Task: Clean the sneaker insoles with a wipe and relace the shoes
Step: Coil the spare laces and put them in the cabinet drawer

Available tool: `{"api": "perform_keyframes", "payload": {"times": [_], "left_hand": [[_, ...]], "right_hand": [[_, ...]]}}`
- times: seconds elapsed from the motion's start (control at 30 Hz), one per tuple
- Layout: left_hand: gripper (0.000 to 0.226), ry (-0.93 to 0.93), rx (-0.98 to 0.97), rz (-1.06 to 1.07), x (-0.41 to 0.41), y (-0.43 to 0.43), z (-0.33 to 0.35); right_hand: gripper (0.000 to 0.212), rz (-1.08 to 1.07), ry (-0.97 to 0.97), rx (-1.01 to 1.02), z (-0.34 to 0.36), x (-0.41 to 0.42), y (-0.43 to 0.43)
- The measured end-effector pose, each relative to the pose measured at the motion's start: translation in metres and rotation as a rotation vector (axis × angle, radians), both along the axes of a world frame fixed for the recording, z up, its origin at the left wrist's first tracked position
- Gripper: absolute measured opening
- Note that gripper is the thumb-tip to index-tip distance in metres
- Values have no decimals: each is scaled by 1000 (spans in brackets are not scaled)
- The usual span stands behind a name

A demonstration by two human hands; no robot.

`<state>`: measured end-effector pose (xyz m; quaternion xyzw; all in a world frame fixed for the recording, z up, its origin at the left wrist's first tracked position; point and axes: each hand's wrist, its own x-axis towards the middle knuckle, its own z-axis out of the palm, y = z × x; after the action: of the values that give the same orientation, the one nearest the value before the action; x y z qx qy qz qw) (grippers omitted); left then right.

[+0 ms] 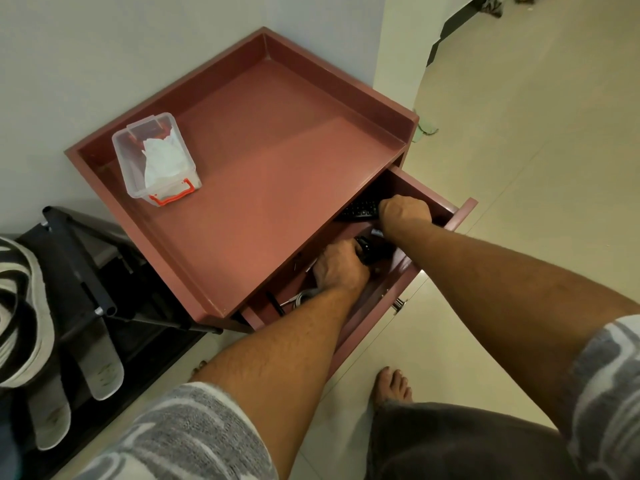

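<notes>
Both of my hands are inside the open drawer [460, 216] of a reddish cabinet. My right hand [405, 213] is curled over the end of a black remote with buttons [360, 207]. Lower in the drawer, my left hand [341, 268] reaches in beside a black round object [367, 251]; its fingertips are hidden. A clear plastic box holding white wipes [159, 161] stands on the cabinet's tray top [277, 161]. Two grey insoles [104, 365] lean on the black shoe rack [79, 271] at the left, next to a striped sneaker [17, 306].
The cabinet stands against a white wall. Small metal items [298, 299] lie in the drawer's near end. My bare foot [393, 384] stands on the pale tiled floor, which stretches away to the right. A green scrap [424, 129] lies behind the cabinet.
</notes>
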<state>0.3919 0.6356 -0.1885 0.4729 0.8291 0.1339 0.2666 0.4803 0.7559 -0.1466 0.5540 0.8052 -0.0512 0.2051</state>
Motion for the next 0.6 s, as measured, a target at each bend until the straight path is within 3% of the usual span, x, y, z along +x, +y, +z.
{"api": "perform_keyframes", "payload": {"times": [0.23,0.5,0.6], "left_hand": [[37,-17,-11,4,-3,0,-4],[43,-103,2,13,-28,-4,28],[44,-135,-31,-106,-39,-18,52]], "right_hand": [[49,8,13,9,-5,1,2],[13,16,156,100,23,9,0],[4,-1,213,131,45,25,-3]]}}
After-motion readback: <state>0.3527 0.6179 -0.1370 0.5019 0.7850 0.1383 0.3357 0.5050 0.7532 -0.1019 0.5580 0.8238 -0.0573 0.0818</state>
